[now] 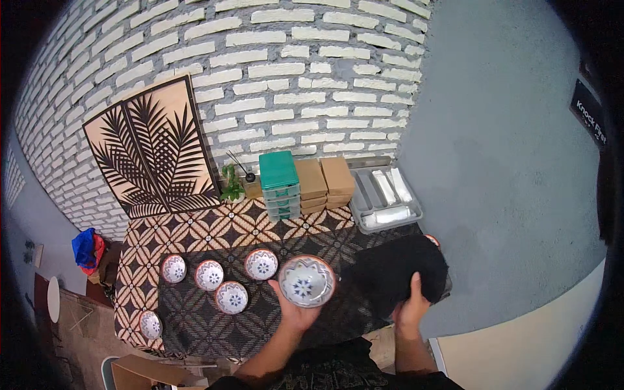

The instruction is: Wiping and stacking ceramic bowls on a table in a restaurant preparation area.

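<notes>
My left hand (pixel 298 312) holds a patterned ceramic bowl (pixel 307 282) with an orange rim, its inside facing up. In my right hand (pixel 412 309) is a black cloth (pixel 399 273), with the thumb on top of it. Several matching bowls stand on the table to the left: one bowl (pixel 261 264) close to the held one, a bowl (pixel 231 297) and another bowl (pixel 209 275) near each other, a bowl (pixel 174 268) behind them, and a bowl (pixel 150 325) by the left edge. The rim of another dish (pixel 432 240) shows behind the cloth.
Along the brick wall stand a potted plant (pixel 232 183), a reed diffuser (pixel 250 177), a green-topped drawer unit (pixel 279 170), cardboard boxes (pixel 337 175) and a grey cutlery tray (pixel 361 207) with wrapped items. A palm-pattern panel (pixel 153 151) leans at the back left. An open carton (pixel 146 371) is below the table.
</notes>
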A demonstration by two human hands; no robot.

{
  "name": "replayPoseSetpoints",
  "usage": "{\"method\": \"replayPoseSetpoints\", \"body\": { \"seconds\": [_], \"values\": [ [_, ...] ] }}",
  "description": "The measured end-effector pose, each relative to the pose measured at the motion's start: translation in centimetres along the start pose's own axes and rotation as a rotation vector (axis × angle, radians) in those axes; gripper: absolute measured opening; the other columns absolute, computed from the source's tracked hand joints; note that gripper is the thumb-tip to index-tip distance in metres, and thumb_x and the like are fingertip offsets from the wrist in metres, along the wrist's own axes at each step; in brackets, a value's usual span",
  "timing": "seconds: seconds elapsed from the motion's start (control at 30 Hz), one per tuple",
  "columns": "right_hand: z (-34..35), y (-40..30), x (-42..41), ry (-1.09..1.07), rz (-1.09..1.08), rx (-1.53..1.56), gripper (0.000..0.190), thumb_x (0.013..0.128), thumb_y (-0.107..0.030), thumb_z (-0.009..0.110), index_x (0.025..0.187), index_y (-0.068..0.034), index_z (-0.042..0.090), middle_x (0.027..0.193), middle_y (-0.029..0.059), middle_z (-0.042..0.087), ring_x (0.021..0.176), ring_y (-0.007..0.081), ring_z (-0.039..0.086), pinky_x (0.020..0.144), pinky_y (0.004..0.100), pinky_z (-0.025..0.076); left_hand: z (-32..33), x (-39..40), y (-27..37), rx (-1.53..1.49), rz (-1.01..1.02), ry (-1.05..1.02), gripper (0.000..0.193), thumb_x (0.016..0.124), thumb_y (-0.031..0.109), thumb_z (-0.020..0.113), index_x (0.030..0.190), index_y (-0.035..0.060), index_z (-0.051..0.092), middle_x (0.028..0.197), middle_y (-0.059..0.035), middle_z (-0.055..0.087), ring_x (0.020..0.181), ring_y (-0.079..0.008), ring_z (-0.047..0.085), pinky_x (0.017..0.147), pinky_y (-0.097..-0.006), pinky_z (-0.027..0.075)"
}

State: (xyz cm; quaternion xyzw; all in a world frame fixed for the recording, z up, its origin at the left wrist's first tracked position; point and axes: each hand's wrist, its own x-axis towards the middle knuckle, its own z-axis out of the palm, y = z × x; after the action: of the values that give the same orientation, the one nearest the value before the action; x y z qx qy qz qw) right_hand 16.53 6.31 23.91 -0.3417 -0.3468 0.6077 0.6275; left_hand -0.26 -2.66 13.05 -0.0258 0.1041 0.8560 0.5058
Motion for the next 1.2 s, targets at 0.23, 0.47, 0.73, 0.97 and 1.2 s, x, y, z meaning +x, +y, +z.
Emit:
{"method": "replayPoseSetpoints", "body": {
  "seconds": [0.23,0.47,0.73,0.97,1.2],
  "values": [
    [-0.6,4.1,-2.5,-0.935,-0.713,-0.930,0.065,0.081,-0.030,0.077,0.132,-0.002,0.047,0.132,0.0208,0.050,0.122,0.0368,0.051,0.104,0.0425,0.040,-0.8,0.2,-0.9,0.489,0.015,-0.162,0.082,0.087,0.072,0.041,0.148,0.0188,0.029,0.143,-0.0078,0.043,0.127,-0.0257,0.046,0.107,-0.0426,0.037],
    [-3.5,10.0,-3.8,-0.401,-0.351,-0.714,0.053,0.083,-0.029,0.076,0.121,0.002,0.056,0.110,0.0181,0.063,0.104,0.0286,0.062,0.090,0.0400,0.048,1.8,-1.3,-0.5,0.666,0.167,-0.237,0.093,0.086,0.066,0.052,0.152,0.0094,0.017,0.147,-0.0107,0.037,0.132,-0.0253,0.041,0.109,-0.0406,0.033],
    [-1.9,11.8,-2.4,-0.382,0.474,-0.108,0.059,0.092,-0.033,0.067,0.124,0.012,0.045,0.119,0.0171,0.059,0.109,0.0210,0.057,0.094,0.0351,0.046,-4.9,-1.1,-0.2,0.449,0.033,0.030,0.082,0.081,0.044,0.069,0.143,0.0052,0.032,0.135,-0.0131,0.048,0.123,-0.0287,0.051,0.104,-0.0463,0.041],
    [1.7,7.9,-4.0,-0.304,-0.039,-0.319,0.034,0.094,-0.010,0.060,0.125,0.003,0.051,0.121,0.0128,0.055,0.112,0.0226,0.053,0.098,0.0348,0.041,1.4,-1.9,0.2,0.403,0.134,-0.126,0.080,0.079,0.034,0.065,0.144,0.0061,0.029,0.136,-0.0148,0.047,0.124,-0.0306,0.050,0.105,-0.0478,0.040],
    [1.2,6.3,-3.3,-0.396,-0.360,-0.607,0.030,0.095,-0.007,0.057,0.122,0.004,0.051,0.122,0.0124,0.055,0.112,0.0208,0.053,0.099,0.0318,0.040,4.2,-2.5,-0.2,0.389,0.202,-0.299,0.085,0.084,0.040,0.059,0.152,0.0129,0.016,0.147,-0.0165,0.036,0.133,-0.0330,0.040,0.112,-0.0480,0.031]
  ]
}}
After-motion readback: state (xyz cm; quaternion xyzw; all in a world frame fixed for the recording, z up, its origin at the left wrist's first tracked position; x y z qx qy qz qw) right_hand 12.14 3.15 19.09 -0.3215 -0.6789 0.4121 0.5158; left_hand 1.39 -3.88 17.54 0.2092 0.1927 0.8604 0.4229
